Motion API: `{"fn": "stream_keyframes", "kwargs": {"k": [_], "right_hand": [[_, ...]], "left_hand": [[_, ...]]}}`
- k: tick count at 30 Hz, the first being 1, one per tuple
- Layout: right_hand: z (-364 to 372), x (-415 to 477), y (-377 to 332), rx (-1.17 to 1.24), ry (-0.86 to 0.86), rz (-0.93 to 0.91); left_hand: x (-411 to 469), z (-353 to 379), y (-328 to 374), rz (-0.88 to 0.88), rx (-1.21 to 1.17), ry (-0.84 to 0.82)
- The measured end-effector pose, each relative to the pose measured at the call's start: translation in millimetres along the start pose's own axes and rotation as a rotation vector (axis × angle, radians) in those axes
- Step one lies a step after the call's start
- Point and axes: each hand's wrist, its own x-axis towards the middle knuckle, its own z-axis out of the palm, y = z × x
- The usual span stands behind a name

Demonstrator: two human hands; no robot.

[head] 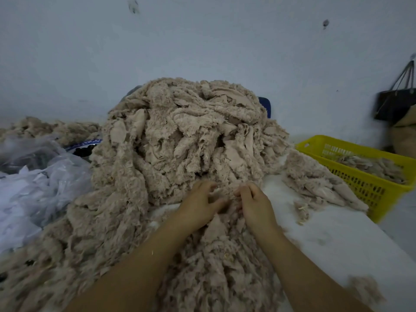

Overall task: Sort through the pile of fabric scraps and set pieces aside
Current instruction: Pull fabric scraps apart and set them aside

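While both hands work at near foot of pile (180, 143), grips read as follows. Left hand (200, 203): fingers curled, pinching fluffy beige scrap (227, 197). Right hand (254, 203): fingers curled, thumb against forefinger, pinching same scrap. Pile fills centre of table (326, 233), spilling under both forearms. Smaller heap (315, 183) right of pile, just beside yellow basket (364, 188) holding more scraps. Plastic bags (33, 188) left of pile.
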Motion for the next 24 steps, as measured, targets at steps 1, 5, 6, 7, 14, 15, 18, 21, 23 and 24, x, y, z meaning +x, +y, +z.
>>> {"fn": "stream_keyframes", "kwargs": {"k": [1,5,6,7,14,15,18,21,23,24], "right_hand": [[0,0,0,0.027,0.004,0.005],[-1,3,4,0.010,-0.029,-0.043],[-1,3,4,-0.015,-0.078,-0.071],[0,3,5,-0.035,-0.150,-0.098],[10,-7,-1,-0.051,-0.253,-0.277],[8,-10,-3,-0.012,-0.242,-0.263],[3,-17,-9,0.115,-0.288,-0.209],[8,-15,-7,-0.092,-0.275,-0.287],[11,-11,-6,-0.146,-0.216,-0.291],[10,-10,-7,-0.133,-0.202,-0.279]], "left_hand": [[2,3,4,0.010,0.031,-0.058],[3,3,17,0.023,-0.081,0.026],[0,-2,19,0.009,-0.190,0.062],[-4,-7,22,-0.004,-0.320,0.081],[-24,-24,18,-0.212,-1.234,0.007],[-27,-24,18,-0.234,-1.311,0.027],[-30,-18,13,-0.217,-1.368,0.047],[-31,-17,10,-0.174,-1.395,0.058],[-32,-20,7,-0.161,-1.429,0.088],[-31,-21,5,-0.160,-1.438,0.109]]}}
